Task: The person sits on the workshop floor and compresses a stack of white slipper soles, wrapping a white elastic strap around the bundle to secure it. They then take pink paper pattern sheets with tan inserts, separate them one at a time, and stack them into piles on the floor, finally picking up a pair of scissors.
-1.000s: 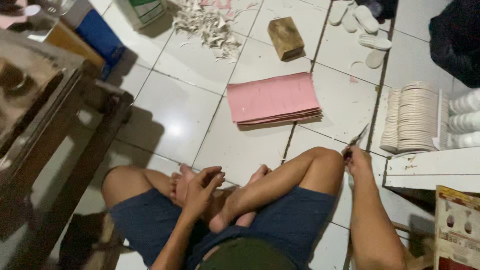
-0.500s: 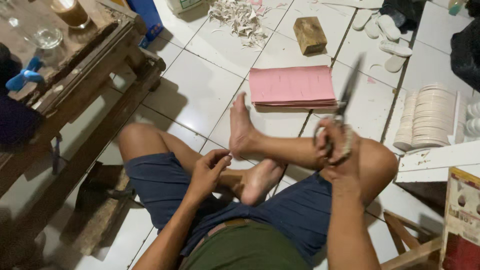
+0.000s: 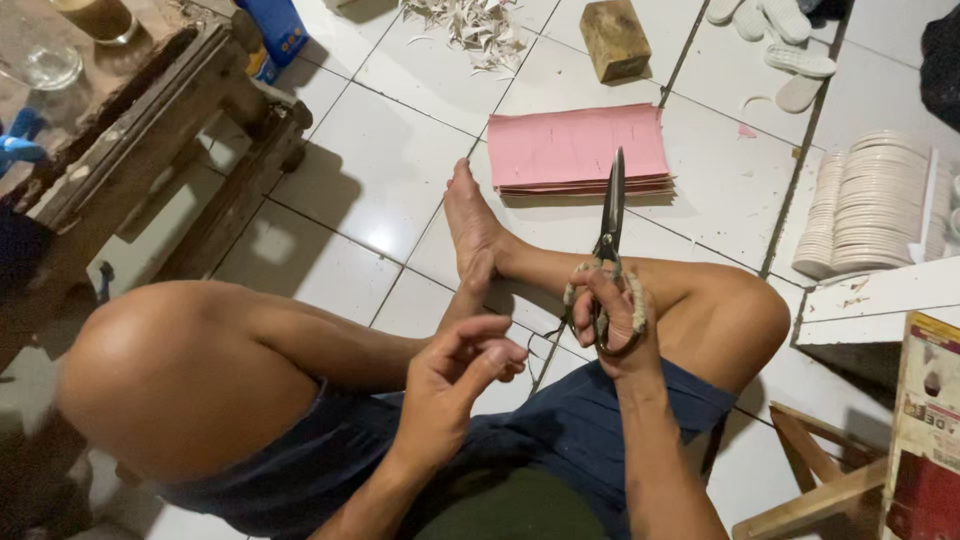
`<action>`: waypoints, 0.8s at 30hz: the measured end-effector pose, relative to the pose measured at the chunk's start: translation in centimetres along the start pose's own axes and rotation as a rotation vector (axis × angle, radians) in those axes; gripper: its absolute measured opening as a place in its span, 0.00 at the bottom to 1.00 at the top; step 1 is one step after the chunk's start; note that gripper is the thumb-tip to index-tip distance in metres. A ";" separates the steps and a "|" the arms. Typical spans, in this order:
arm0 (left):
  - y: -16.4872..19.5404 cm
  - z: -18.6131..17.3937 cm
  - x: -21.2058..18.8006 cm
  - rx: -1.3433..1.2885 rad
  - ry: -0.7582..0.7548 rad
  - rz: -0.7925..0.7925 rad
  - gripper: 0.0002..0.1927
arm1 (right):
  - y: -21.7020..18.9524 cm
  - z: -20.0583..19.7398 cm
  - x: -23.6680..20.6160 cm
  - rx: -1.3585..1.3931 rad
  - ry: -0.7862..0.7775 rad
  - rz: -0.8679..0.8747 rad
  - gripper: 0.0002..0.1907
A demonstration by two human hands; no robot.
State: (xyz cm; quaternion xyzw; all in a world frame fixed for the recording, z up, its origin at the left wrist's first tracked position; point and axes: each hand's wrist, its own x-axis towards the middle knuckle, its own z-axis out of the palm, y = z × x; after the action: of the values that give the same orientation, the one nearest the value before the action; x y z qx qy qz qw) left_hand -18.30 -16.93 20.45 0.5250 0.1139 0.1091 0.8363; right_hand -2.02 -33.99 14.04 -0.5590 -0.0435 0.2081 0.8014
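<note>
I sit cross-legged on a white tiled floor. My right hand (image 3: 612,318) grips the wrapped handles of large dark scissors (image 3: 609,218), blades closed and pointing away from me, above my right shin. My left hand (image 3: 457,372) hovers empty beside it, fingers loosely curled and apart, just left of the scissor handles. A stack of pink paper sheets (image 3: 577,148) lies on the floor beyond my foot (image 3: 472,222), just past the scissor tips.
A wooden table (image 3: 150,140) with a glass and a cup stands at the left. Paper scraps (image 3: 470,22) and a wooden block (image 3: 614,38) lie at the back. Stacks of white round discs (image 3: 870,205) sit at the right, near a white board (image 3: 880,300) and a wooden stool (image 3: 810,470).
My right hand has lifted the scissors from beside my knee to upright in front of me. My legs shifted, one foot stretching toward the pink stack. My left hand rose off my feet.
</note>
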 end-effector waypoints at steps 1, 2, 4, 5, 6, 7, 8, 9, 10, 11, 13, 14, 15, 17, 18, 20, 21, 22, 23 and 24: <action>0.0 0.2 -0.1 -0.015 0.016 -0.022 0.16 | 0.4 -0.1 0.2 0.002 0.020 0.021 0.17; -0.1 0.4 0.0 -0.031 0.031 -0.044 0.16 | 0.7 -0.3 0.5 0.006 0.027 0.024 0.17; -0.3 0.5 -0.1 0.011 0.083 -0.066 0.15 | 1.4 -1.0 0.6 0.014 0.045 0.040 0.17; -0.5 0.7 -0.1 0.029 0.103 -0.079 0.15 | 1.6 -1.5 0.4 -0.001 0.071 0.047 0.17; -0.7 1.1 -0.2 0.022 0.099 -0.083 0.15 | 1.9 -1.9 0.1 -0.017 0.095 0.056 0.17; -0.9 1.6 -0.3 0.017 0.097 -0.080 0.14 | 2.1 -2.2 0.2 -0.031 0.112 0.061 0.17; -1.0 2.0 0.1 0.013 0.092 -0.070 0.14 | 2.1 -2.6 0.4 -0.027 0.118 0.045 0.17; -1.2 2.5 0.4 -0.015 0.090 -0.082 0.14 | 2.1 -3.1 0.3 -0.025 0.124 0.032 0.17; -1.4 2.9 0.5 -0.043 0.098 -0.098 0.14 | 2.2 -3.5 0.2 -0.023 0.126 0.028 0.16; -1.5 3.2 0.7 -0.068 0.109 -0.106 0.14 | 2.3 -3.7 0.6 -0.001 0.120 0.052 0.17; -2.0 3.6 1.8 -0.041 0.125 -0.091 0.14 | 2.6 -4.2 1.3 0.039 0.115 0.105 0.17; -2.3 3.8 1.7 -0.030 0.141 -0.102 0.14 | 3.0 -4.6 1.1 0.083 0.081 0.129 0.18; -2.7 4.1 1.5 -0.038 0.160 -0.117 0.14 | 3.3 -4.8 1.5 0.123 0.043 0.153 0.18; -2.9 3.9 3.3 -0.037 0.192 -0.087 0.14 | 3.8 -4.4 3.6 0.157 -0.011 0.182 0.19; -3.1 3.6 5.1 -0.058 0.218 -0.072 0.14 | 4.0 -4.2 4.7 0.146 -0.004 0.193 0.19; -4.3 3.0 8.2 -0.105 0.281 -0.093 0.14 | 4.9 -4.7 5.5 0.138 0.015 0.199 0.19; -5.1 2.2 10.2 -0.131 0.299 -0.128 0.15 | 5.4 -5.1 6.1 0.138 0.016 0.183 0.19; -6.0 1.3 12.3 -0.156 0.317 -0.162 0.16 | 6.0 -5.5 6.6 0.138 0.016 0.164 0.19; -7.1 0.4 14.1 -0.149 0.379 -0.190 0.18 | 6.5 -6.0 6.6 0.127 0.048 0.215 0.19; -8.1 -0.6 16.6 -0.145 0.436 -0.204 0.19 | 6.9 -6.5 6.7 0.112 0.070 0.252 0.18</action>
State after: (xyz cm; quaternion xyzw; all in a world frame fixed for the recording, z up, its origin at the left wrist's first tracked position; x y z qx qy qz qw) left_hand -2.16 -14.87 11.61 0.4133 0.3359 0.1428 0.8342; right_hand 4.12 -35.14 4.24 -0.5213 0.0668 0.2897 0.7999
